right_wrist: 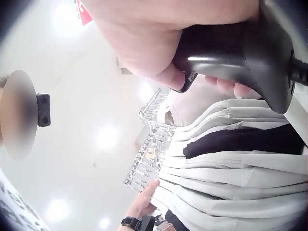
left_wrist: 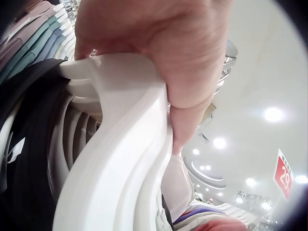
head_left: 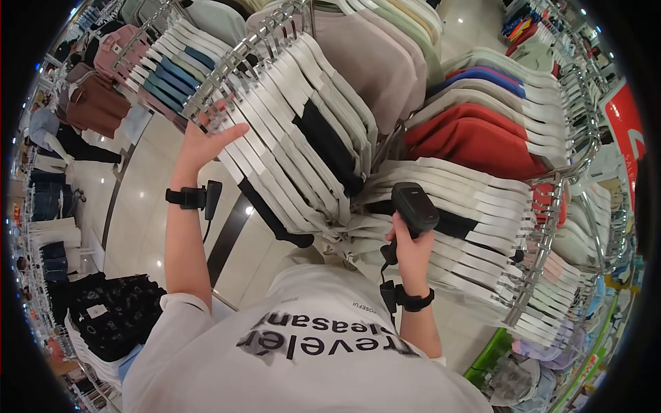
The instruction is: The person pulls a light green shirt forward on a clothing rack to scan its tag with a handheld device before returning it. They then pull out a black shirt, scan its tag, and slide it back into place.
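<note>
In the head view my left hand [head_left: 205, 141] grips white hangers [head_left: 258, 134] at the near end of the left rail, thumb laid along them. White and black garments hang below. The left wrist view shows the hand [left_wrist: 159, 43] curled over the stacked white hangers [left_wrist: 130, 91]. My right hand [head_left: 413, 255] holds a black handheld device [head_left: 414, 208] above white garments [head_left: 441, 186] on the right rail. In the right wrist view, fingers are wrapped round the device's black handle [right_wrist: 226, 53], with a cable at its end.
Red garments [head_left: 468, 138] and pinkish ones [head_left: 365, 62] hang beyond. A chrome rail [head_left: 547, 241] runs down the right side. Tiled floor [head_left: 148, 179] shows at left, with a black patterned garment [head_left: 110, 316] lower left. A price sign [left_wrist: 284, 174] stands in the left wrist view.
</note>
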`<action>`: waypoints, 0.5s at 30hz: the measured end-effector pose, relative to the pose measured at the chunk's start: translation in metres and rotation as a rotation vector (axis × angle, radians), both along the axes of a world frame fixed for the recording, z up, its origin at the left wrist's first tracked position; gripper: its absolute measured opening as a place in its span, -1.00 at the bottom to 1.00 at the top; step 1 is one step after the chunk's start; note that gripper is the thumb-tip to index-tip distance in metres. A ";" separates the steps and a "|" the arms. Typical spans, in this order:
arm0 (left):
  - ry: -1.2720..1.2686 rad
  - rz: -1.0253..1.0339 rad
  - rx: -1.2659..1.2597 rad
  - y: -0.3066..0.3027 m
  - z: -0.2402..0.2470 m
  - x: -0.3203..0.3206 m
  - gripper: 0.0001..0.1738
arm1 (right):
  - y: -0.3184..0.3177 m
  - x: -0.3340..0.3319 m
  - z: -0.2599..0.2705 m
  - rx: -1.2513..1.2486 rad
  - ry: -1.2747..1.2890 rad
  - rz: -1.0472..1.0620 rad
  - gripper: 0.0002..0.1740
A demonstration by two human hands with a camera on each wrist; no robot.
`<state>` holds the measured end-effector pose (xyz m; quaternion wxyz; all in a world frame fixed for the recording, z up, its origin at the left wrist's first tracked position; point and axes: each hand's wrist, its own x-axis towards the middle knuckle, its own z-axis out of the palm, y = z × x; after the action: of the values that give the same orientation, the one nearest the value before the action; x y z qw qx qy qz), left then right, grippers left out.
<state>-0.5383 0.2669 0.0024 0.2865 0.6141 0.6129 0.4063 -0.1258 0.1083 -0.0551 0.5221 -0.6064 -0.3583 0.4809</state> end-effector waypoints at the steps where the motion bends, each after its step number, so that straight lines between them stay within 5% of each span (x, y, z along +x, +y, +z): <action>1: 0.004 0.000 -0.003 0.000 0.001 -0.001 -0.12 | 0.002 0.000 -0.001 -0.011 -0.005 -0.012 -0.81; 15: -0.036 -0.030 -0.087 -0.003 0.014 0.004 -0.14 | 0.025 -0.032 0.001 -0.010 -0.020 0.020 -0.81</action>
<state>-0.5342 0.2643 0.0165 0.3297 0.6028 0.6156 0.3861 -0.1583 0.1338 -0.0541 0.5106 -0.6101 -0.3673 0.4818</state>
